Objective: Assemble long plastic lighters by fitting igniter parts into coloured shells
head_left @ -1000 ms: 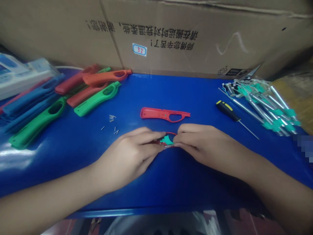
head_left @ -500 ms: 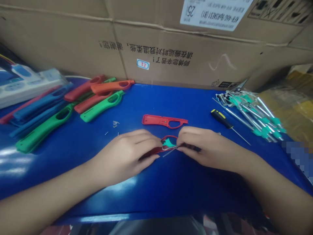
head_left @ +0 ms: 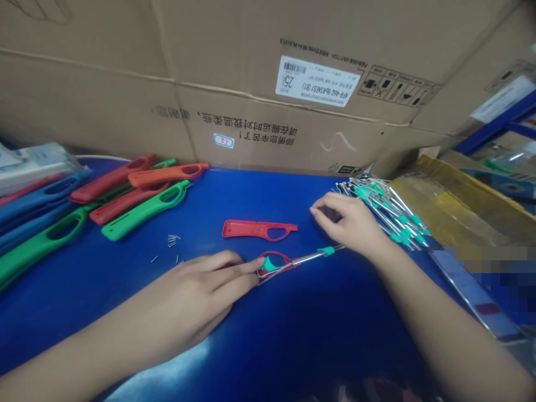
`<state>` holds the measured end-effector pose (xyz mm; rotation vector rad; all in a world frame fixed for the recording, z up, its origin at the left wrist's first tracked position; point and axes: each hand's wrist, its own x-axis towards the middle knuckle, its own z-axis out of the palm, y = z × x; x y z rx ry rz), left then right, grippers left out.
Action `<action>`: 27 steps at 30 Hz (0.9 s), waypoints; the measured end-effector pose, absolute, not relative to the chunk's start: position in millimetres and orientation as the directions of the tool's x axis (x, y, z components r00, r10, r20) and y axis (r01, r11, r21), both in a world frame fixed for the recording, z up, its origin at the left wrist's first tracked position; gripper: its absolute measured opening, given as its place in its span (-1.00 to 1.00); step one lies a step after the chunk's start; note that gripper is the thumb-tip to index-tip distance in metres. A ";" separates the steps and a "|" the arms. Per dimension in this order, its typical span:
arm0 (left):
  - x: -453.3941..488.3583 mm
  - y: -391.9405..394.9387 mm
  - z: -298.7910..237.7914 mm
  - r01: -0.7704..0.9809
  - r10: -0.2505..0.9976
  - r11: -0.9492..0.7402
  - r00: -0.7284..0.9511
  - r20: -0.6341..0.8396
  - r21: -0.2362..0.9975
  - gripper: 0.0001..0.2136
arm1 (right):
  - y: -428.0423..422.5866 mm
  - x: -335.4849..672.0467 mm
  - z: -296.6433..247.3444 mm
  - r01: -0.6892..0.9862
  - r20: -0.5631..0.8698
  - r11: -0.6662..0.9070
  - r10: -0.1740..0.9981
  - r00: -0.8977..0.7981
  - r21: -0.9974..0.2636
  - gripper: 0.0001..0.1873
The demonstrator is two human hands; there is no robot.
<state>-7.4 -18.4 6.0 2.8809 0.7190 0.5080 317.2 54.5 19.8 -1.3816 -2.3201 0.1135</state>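
My left hand (head_left: 213, 282) lies over an open red lighter-handle half (head_left: 288, 258), its fingers pressed on the shell's left part, most of which they hide. Inside the handle's loop sits a green trigger (head_left: 272, 263), with a thin wire beside it. A metal tube (head_left: 307, 258) with a green collar runs right from the shell; its far end reaches my right hand. My right hand (head_left: 349, 223) is curled, thumb and fingertips together, beside the rod pile; anything inside its grip is hidden. The matching red half (head_left: 251, 229) lies just beyond, inner side up.
Several red, blue, orange and green handles (head_left: 144, 209) lie at the left, near a white power strip (head_left: 37, 164). Small screws (head_left: 172, 240) are scattered mid-table. Metal rods with green parts (head_left: 389, 206) are piled at the right, by a phone (head_left: 473, 296). A cardboard box (head_left: 251, 78) stands behind.
My right hand has left the red shell and moved to the right, where it covers the spot of the yellow-and-black screwdriver. My left hand stays on the shell. The view has turned right.
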 end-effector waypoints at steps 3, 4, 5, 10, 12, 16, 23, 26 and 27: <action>-7.4 -19.9 4.8 0.456 0.495 -0.868 0.823 0.279 0.196 -0.64 | 71.5 340.2 19.5 0.892 0.372 0.366 0.892 -0.255 -0.264 -0.86; -7.5 -20.3 4.4 0.468 0.504 -0.863 0.820 0.271 0.191 -0.63 | 77.9 350.3 19.0 0.917 0.398 0.308 0.897 -0.191 -0.253 -0.87; -7.7 -20.6 3.9 0.477 0.512 -0.859 0.819 0.261 0.186 -0.63 | 84.3 361.3 18.3 0.938 0.418 0.246 0.899 -0.127 -0.244 -0.87; -9.5 -21.5 1.1 0.507 0.541 -0.839 0.818 0.196 0.198 -0.57 | 106.9 413.4 10.6 0.975 0.440 -0.033 0.889 0.129 -0.218 -0.81; -9.8 -21.5 0.6 0.502 0.535 -0.843 0.821 0.200 0.196 -0.57 | 110.6 426.5 6.4 0.971 0.434 -0.109 0.880 0.194 -0.213 -0.76; -9.2 -21.2 0.6 0.495 0.531 -0.845 0.819 0.215 0.201 -0.59 | 114.5 434.9 -2.9 0.958 0.411 -0.191 0.872 0.265 -0.213 -0.78; -9.4 -20.4 -1.2 0.512 0.548 -0.833 0.814 0.191 0.211 -0.60 | 114.6 425.8 -8.1 0.960 0.416 -0.184 0.872 0.259 -0.211 -0.80; -9.1 -20.5 -1.6 0.522 0.555 -0.829 0.813 0.177 0.201 -0.61 | 114.2 424.7 -6.4 0.962 0.401 -0.176 0.882 0.249 -0.211 -0.84; -8.8 -20.7 -1.5 0.522 0.553 -0.831 0.815 0.175 0.193 -0.61 | 114.2 424.7 -5.9 0.961 0.393 -0.177 0.885 0.249 -0.211 -0.86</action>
